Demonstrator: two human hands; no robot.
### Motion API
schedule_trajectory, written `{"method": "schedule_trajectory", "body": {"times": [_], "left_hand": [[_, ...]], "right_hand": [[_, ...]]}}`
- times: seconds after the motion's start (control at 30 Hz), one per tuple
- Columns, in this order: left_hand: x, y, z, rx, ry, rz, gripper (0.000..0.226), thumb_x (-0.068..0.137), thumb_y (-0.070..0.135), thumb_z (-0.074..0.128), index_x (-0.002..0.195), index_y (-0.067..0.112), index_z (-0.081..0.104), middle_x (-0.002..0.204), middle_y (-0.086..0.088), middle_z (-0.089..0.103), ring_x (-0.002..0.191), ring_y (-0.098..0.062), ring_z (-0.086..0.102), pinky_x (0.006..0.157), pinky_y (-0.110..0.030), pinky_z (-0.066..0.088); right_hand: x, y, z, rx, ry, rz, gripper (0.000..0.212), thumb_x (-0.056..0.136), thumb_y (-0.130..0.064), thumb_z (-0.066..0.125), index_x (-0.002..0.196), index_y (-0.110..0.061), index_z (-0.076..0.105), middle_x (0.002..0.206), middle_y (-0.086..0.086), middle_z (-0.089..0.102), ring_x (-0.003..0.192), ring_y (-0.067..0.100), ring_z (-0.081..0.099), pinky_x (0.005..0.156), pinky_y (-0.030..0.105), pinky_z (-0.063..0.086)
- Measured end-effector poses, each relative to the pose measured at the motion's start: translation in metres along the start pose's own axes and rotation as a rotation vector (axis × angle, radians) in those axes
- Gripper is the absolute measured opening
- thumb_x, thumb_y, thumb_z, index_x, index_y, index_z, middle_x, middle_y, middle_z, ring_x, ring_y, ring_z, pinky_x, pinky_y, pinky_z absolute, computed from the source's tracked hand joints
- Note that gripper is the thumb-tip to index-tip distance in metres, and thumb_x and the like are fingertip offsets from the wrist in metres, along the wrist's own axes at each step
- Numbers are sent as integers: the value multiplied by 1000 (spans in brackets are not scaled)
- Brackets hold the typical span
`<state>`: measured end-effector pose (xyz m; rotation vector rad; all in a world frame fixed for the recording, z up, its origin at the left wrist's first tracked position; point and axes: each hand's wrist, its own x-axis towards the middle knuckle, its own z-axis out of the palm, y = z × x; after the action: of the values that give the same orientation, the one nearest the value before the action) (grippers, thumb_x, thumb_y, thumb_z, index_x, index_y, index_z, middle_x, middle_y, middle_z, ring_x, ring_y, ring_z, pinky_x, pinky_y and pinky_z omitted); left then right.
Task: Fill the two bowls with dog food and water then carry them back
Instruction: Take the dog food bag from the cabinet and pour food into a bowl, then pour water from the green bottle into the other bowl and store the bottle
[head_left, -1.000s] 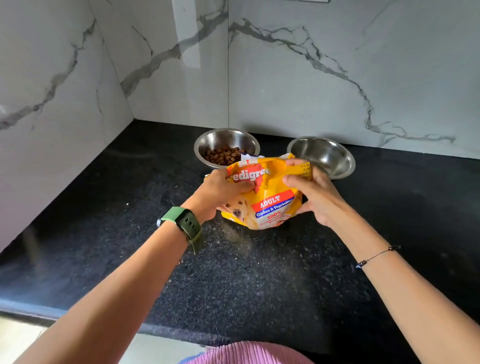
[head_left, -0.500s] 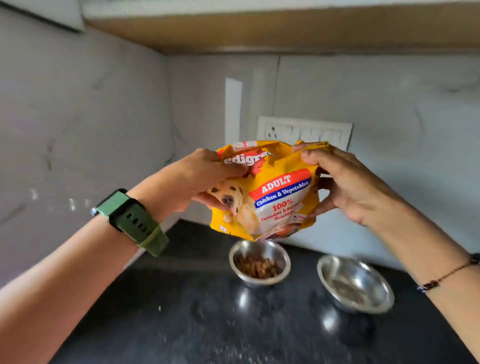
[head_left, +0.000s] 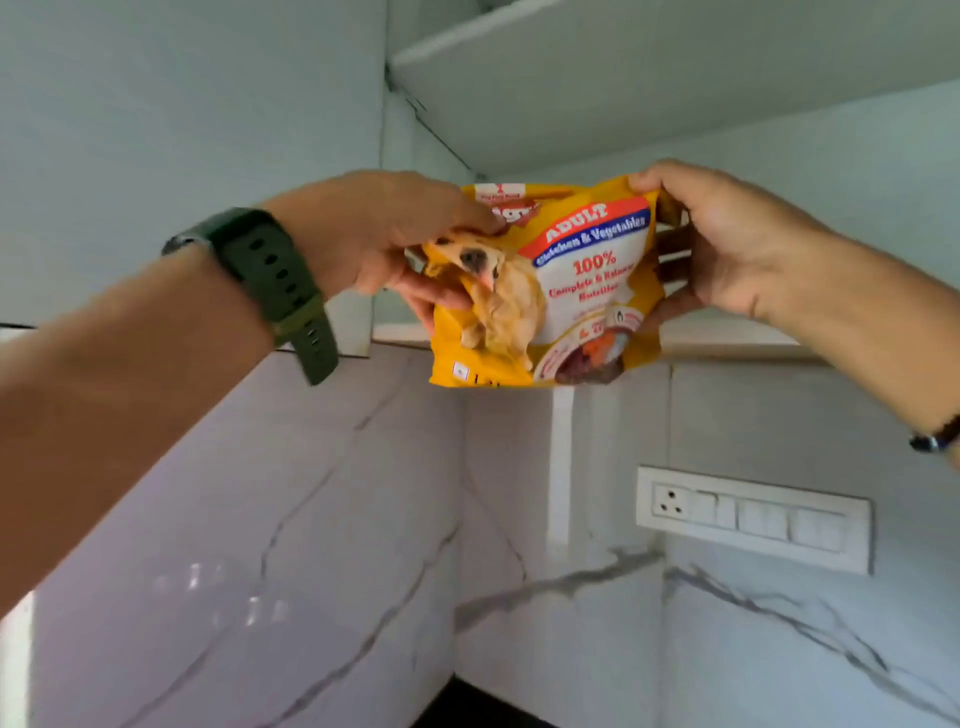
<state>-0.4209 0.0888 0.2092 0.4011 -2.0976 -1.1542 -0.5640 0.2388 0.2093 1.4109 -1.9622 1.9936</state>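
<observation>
Holding the yellow dog food bag (head_left: 545, 291) up high by the cupboard shelf (head_left: 727, 338), left hand (head_left: 384, 234) and right hand (head_left: 727, 239) pinching its top corners tight. Soft, crinkly, probably light; best gripped near the top.

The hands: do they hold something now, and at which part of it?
Both hold the yellow dog food bag. The left hand grips its upper left edge, the right hand its upper right edge, near the top.
</observation>
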Motion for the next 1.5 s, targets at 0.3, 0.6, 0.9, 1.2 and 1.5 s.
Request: {"method": "schedule_trajectory", "body": {"times": [0.3,0.6,0.9,1.2,1.5], "left_hand": [[82,3,-9,-168,267,40,29,92,21,62,112,9,45,120,-15,52,84,-42,58,87,-51,55],[168,-36,-5,-14,284,58,38,93,14,58,130,8,46,120,-11,51,103,-33,58,54,-33,53],[217,-62,-10,513,406,134,27,98,19,47,119,4,52,105,-15,61,94,-35,69,88,-41,57],[248,-67,19,1055,461,253,30,99,20,42,117,4,61,123,-14,61,113,-28,60,89,-31,47],[257,-73,38,1147,315,192,41,101,29,37,132,7,52,139,-16,52,128,-31,50,102,-38,41]], "right_hand": [[119,-1,46,132,124,-24,8,91,-22,55,87,-16,56,88,8,59,82,30,62,51,43,52],[201,48,86,-46,78,105,46,87,-19,63,126,-3,44,126,19,53,102,35,56,81,64,49],[253,63,123,-1040,222,-195,45,96,-29,45,129,1,40,131,19,41,119,37,46,81,37,41],[266,63,120,-1037,-41,3,25,98,-7,40,73,-7,46,78,6,50,69,20,63,41,14,41],[237,63,94,-1262,-84,-65,44,103,-19,23,140,1,36,150,16,35,135,28,36,104,30,31]]}}
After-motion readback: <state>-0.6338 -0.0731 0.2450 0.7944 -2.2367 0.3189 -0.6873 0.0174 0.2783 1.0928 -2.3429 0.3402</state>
